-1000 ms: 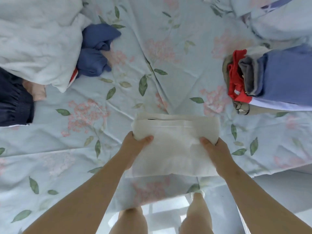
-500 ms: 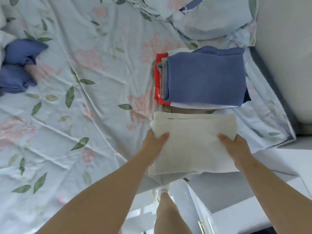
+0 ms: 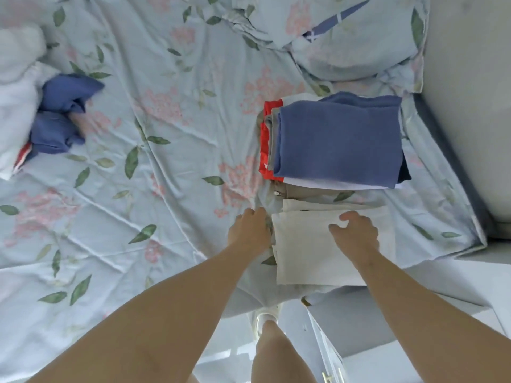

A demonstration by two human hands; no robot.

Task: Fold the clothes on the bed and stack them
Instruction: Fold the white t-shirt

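A folded cream-white garment (image 3: 307, 252) lies on the bed near its front edge, just in front of a stack of folded clothes (image 3: 337, 142) topped by a blue piece, with red, grey and tan layers showing at its left side. My left hand (image 3: 250, 228) hovers beside the white garment's left edge, fingers loosely curled, holding nothing. My right hand (image 3: 355, 232) is over the garment's top, fingers spread and relaxed, gripping nothing. At the far left, unfolded blue clothes (image 3: 59, 117) lie crumpled beside a white heap (image 3: 16, 87).
The floral light-blue bedsheet (image 3: 166, 161) covers the bed. A matching pillow (image 3: 354, 37) lies at the back right. A pale wall or headboard (image 3: 470, 106) borders the right side. My legs and a shoe (image 3: 266, 319) show below the bed's front edge.
Both hands carried the folded white garment rightward to the stack's front and have let go of it. The hands now sit lifted off its sides.
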